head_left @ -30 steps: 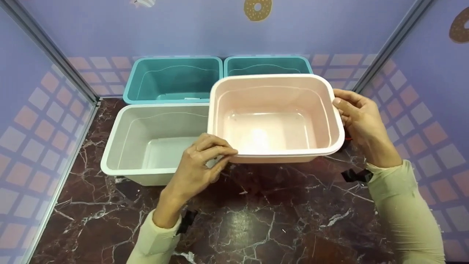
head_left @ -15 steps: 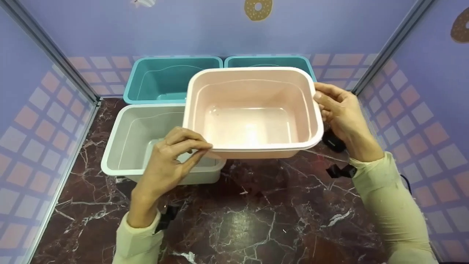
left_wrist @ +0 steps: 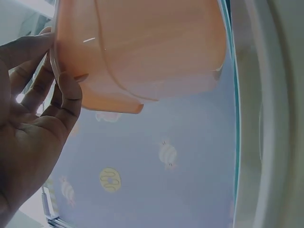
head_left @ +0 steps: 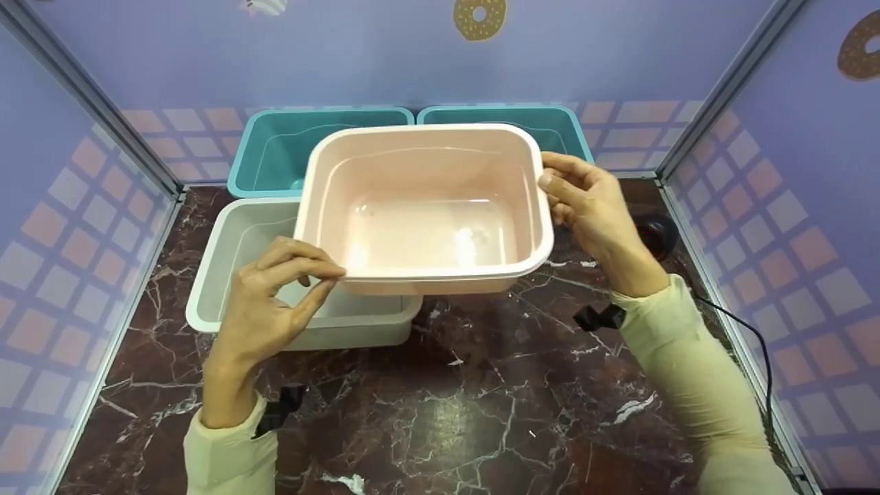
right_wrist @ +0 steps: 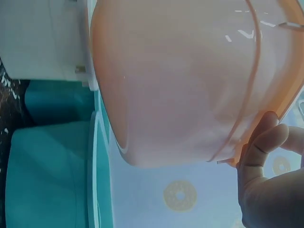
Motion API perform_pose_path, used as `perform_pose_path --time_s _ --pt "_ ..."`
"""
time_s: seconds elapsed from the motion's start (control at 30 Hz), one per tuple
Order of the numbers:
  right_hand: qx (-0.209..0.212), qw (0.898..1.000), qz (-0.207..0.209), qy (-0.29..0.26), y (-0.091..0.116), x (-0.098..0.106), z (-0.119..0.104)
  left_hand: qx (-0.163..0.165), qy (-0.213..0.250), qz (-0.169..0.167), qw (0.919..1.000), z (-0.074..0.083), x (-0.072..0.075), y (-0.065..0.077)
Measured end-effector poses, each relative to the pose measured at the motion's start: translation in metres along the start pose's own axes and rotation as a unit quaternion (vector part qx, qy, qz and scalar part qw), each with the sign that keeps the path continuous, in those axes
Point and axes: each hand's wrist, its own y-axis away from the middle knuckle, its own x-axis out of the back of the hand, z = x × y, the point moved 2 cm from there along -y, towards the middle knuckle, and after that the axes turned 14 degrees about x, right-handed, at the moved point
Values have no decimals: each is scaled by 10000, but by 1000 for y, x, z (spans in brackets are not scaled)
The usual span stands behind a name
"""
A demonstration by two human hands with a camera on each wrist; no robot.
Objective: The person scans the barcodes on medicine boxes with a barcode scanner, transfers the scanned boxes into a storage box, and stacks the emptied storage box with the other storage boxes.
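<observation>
A pale pink plastic bin (head_left: 426, 165) is held up in the air, its opening tipped toward me. My left hand (head_left: 265, 302) pinches its near left corner by the rim between fingers and thumb. On the opposite side, my right hand (head_left: 591, 210) grips the right rim, thumb on top and fingers beneath. Underneath sits a light grey bin (head_left: 344, 335), partly covered by the pink one. Both wrist views show the pink bin's outer wall (left_wrist: 156, 42) from below, with the left hand (left_wrist: 35, 123) and the right hand (right_wrist: 273, 175) at its rim.
Two teal bins stand side by side against the back wall, a left one (head_left: 271, 161) and a right one (head_left: 564, 141). A dark rounded object (head_left: 656, 234) lies at the right wall near a black cable (head_left: 756, 340). Purple panels enclose the dark marbled table (head_left: 440, 419).
Both hands have carried the pink bin leftward until it hangs over more of the grey bin. The dark object at the right has come into fuller view.
</observation>
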Motion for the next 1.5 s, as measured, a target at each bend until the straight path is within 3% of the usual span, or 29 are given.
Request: perform_pose_path --time_s 0.57,1.03,1.23,1.3,1.5 --pt "-48 9988 -402 268 3 -50 27 332 375 518 9974 -37 37 19" --pt "-83 9977 -625 246 4 -87 42 396 840 877 9918 -34 63 30" --pt "-113 9974 -644 293 3 -100 48 413 1487 869 9842 -43 70 37" --pt "-106 9973 -661 304 4 -104 50 449 1460 890 9842 -46 73 40" --pt "-114 9969 -690 351 5 -111 57 476 819 961 9909 -48 80 44"
